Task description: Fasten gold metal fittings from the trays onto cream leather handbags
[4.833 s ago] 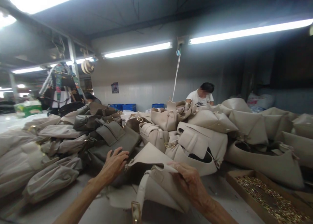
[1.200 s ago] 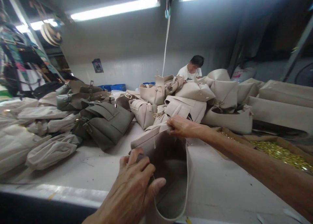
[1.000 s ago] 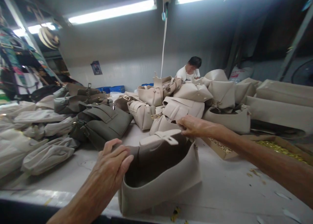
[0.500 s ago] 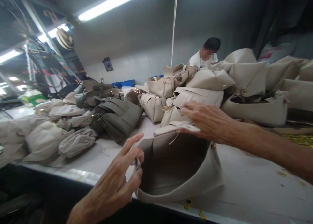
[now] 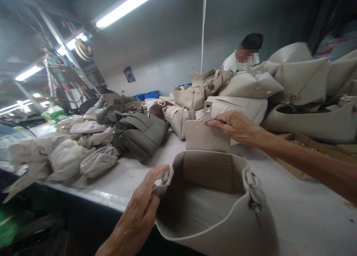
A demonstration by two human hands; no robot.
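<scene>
A beige handbag (image 5: 240, 233) stands at the table's front edge with its mouth gaping toward me. My left hand (image 5: 136, 207) is closed on the bag's left side, at the rim where a small strap loop sits. Between the fingertips and thumb of my right hand (image 5: 237, 127) is the upper edge of the bag's flap (image 5: 208, 137), held up at the back. A thin loose strip lies over the flap's top edge by those fingers. On the bag's right side shows a metal ring (image 5: 256, 206). The inside is dark, with a pocket panel on the back wall.
Beige handbags (image 5: 301, 81) are heaped at the back right. A dark grey-green bag (image 5: 142, 133) lies left of centre, beside bundled pale cloth pouches (image 5: 99, 161). An open cardboard box (image 5: 290, 163) sits at right. Behind the heap a person (image 5: 231, 62) bends down.
The flap, folded low before, is now raised upright in my right hand. My left hand has closed on the bag's side. The bag's mouth has turned more toward me.
</scene>
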